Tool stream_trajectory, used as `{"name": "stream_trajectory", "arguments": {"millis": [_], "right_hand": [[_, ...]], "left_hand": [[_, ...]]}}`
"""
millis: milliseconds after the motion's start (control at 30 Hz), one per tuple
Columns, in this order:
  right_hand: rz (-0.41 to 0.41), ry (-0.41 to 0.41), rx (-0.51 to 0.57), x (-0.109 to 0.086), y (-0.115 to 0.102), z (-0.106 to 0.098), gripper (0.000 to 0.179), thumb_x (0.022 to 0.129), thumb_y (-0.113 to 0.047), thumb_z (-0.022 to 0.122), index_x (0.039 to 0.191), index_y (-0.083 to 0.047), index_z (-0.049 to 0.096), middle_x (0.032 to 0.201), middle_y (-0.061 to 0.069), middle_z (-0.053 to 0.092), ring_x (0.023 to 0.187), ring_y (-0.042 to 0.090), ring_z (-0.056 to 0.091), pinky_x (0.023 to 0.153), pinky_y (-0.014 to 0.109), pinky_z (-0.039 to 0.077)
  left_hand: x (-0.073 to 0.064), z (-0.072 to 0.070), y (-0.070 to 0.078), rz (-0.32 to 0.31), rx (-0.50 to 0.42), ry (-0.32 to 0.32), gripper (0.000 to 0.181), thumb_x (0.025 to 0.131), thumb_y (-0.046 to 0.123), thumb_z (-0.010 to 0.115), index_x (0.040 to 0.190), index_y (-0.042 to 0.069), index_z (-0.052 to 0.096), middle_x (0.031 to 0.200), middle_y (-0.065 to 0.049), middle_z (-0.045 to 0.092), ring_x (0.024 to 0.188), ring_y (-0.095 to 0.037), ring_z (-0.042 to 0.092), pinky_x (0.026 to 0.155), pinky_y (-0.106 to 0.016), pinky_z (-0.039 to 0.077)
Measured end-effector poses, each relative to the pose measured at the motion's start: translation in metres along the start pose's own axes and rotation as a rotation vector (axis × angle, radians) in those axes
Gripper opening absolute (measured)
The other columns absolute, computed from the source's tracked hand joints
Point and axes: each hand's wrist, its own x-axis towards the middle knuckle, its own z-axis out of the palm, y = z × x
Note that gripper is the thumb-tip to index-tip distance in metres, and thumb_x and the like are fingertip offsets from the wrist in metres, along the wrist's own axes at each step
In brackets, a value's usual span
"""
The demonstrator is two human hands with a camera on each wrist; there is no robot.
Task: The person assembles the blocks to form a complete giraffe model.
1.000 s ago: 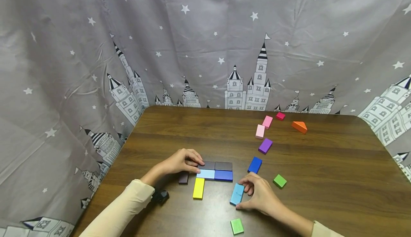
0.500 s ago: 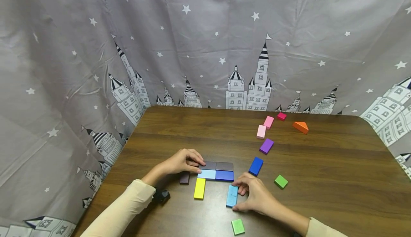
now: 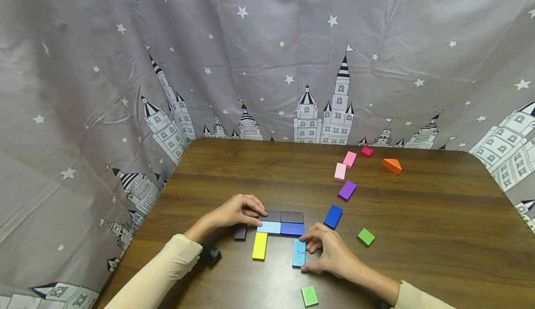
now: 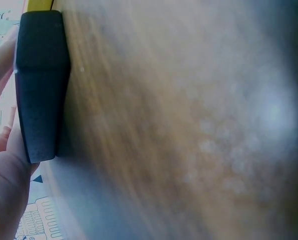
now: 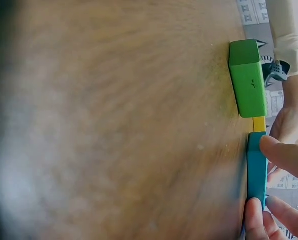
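Observation:
My right hand (image 3: 330,251) pinches a light blue rectangular block (image 3: 298,253) by its two ends, thumb at the near end and fingers at the far end. In the right wrist view this block (image 5: 256,170) lies flat on the wooden table. Just beyond it two dark grey blocks (image 3: 291,217) form a row, with a pale blue block (image 3: 269,227) and a blue block (image 3: 291,228) along their near side. My left hand (image 3: 236,211) rests at the left end of this group, thumb on the pale blue block, fingertips on the grey one.
A yellow block (image 3: 259,246) and a dark block (image 3: 240,233) lie near the left hand. Light green (image 3: 309,296) and green (image 3: 365,237) blocks flank the right hand. Blue (image 3: 333,217), purple (image 3: 347,191), two pink, red and orange blocks (image 3: 391,165) trail toward the back right.
My right hand has slid the light blue block left, and the block has turned until nearly straight, close below the blue one. My left hand stays in place.

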Motion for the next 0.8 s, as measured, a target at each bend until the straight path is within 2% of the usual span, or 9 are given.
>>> {"name": "stream_trajectory", "arguments": {"millis": [467, 800], "right_hand": [[0.029, 0.007, 0.03, 0.0034, 0.0004, 0.0026, 0.053, 0.057, -0.002, 0.096, 0.104, 0.007, 0.071, 0.097, 0.006, 0.058, 0.077, 0.011, 0.062, 0.07, 0.025, 0.057], [0.041, 0.014, 0.045, 0.0051, 0.0003, 0.0029, 0.053, 0.057, 0.001, 0.095, 0.103, 0.008, 0.07, 0.096, 0.007, 0.058, 0.076, 0.012, 0.063, 0.07, 0.026, 0.057]], "left_hand": [[0.0004, 0.0013, -0.0039, 0.025, -0.011, 0.002, 0.025, 0.081, 0.004, 0.082, 0.105, -0.002, 0.076, 0.109, -0.013, 0.067, 0.106, -0.028, 0.062, 0.087, -0.03, 0.055], [-0.0003, 0.0001, -0.0018, 0.016, -0.008, 0.003, 0.025, 0.081, 0.002, 0.082, 0.105, -0.003, 0.076, 0.11, -0.013, 0.067, 0.106, -0.026, 0.062, 0.087, -0.029, 0.055]]}}
